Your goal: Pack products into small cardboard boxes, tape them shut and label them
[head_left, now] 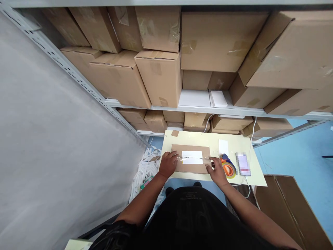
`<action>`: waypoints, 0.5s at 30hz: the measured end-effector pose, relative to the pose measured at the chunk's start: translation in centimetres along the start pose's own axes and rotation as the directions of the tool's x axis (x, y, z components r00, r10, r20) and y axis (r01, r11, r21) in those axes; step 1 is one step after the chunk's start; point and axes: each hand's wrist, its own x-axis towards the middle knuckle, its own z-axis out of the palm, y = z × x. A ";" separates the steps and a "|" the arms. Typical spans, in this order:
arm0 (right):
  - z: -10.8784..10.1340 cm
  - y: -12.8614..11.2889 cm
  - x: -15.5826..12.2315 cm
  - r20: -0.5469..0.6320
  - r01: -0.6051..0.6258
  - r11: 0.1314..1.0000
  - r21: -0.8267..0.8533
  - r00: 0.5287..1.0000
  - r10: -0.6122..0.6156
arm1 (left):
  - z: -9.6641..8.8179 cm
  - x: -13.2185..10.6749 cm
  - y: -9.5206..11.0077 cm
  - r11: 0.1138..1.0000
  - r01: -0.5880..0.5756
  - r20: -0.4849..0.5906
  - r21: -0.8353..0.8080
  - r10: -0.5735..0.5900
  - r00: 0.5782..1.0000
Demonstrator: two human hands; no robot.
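Observation:
A flat cardboard box (192,148) lies on the pale yellow table, with a white label (191,157) in the middle of its top. Clear tape runs lengthwise across the label and the top seam. At the box's left end, my left hand (168,164) holds the edge, fingers bent over the tape. My right hand (216,171) grips the opposite end, its thumb and forefinger on the corner. Just right of that hand sits a tape dispenser (228,167) with an orange core and a blue part.
A phone (243,164) with a white cable and a white paper (223,147) lie on the table (192,136). Behind it stands a shelf (195,98) stacked with cardboard boxes. White scraps (142,169) cover the floor at left; a large carton (288,205) stands at right.

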 end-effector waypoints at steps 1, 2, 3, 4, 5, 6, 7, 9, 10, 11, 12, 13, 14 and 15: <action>-0.1 0.1 0.0 0.002 0.004 1.000 0.006 1.000 -0.004 | 0.0 0.0 0.0 1.000 0.005 -0.006 -0.006 -0.005 1.000; -0.3 0.3 0.0 0.003 0.007 1.000 0.007 1.000 -0.007 | 0.0 0.0 0.0 1.000 0.005 -0.009 -0.007 -0.005 1.000; -0.7 0.7 0.0 -0.002 0.008 1.000 -0.006 1.000 -0.008 | -0.1 0.0 0.0 1.000 0.001 -0.008 -0.002 -0.001 1.000; -1.3 1.2 0.0 -0.015 0.008 0.999 -0.042 1.000 -0.009 | -0.1 0.0 0.1 1.000 -0.003 -0.004 0.009 0.003 1.000; -2.2 2.0 0.1 -0.033 0.006 0.995 -0.104 0.999 -0.010 | -0.1 0.0 0.1 1.000 -0.007 0.003 0.027 0.007 1.000; -3.2 3.1 0.2 -0.052 -0.004 0.981 -0.193 0.999 -0.006 | -0.1 0.0 0.3 0.999 -0.014 0.009 0.050 0.014 1.000; -4.3 4.2 0.4 -0.063 -0.023 0.954 -0.299 0.998 0.004 | -0.1 0.0 0.4 0.997 -0.025 0.014 0.076 0.024 1.000; -6.4 6.8 1.1 -0.046 -0.100 0.854 -0.510 0.995 0.089 | -0.1 0.1 0.9 0.990 -0.058 0.030 0.129 0.055 0.998; -7.3 8.1 1.6 -0.027 -0.155 0.791 -0.592 0.985 0.173 | -0.1 0.1 1.3 0.985 -0.081 0.049 0.150 0.075 0.996; -7.9 9.4 2.1 -0.008 -0.218 0.729 -0.648 0.960 0.280 | -0.1 0.2 1.6 0.980 -0.106 0.077 0.167 0.094 0.993; -8.3 10.5 2.7 0.017 -0.279 0.676 -0.682 0.918 0.395 | -0.1 0.3 2.0 0.975 -0.128 0.115 0.181 0.108 0.987; -8.5 11.4 3.3 0.044 -0.329 0.637 -0.697 0.867 0.497 | 0.0 0.4 2.3 0.971 -0.144 0.156 0.192 0.115 0.981; -8.5 12.2 3.8 0.073 -0.369 0.612 -0.700 0.815 0.574 | 0.1 0.6 2.6 0.967 -0.152 0.192 0.203 0.113 0.975; -8.3 12.9 4.3 0.099 -0.396 0.601 -0.695 0.774 0.625 | 0.2 0.7 2.9 0.965 -0.152 0.219 0.213 0.105 0.970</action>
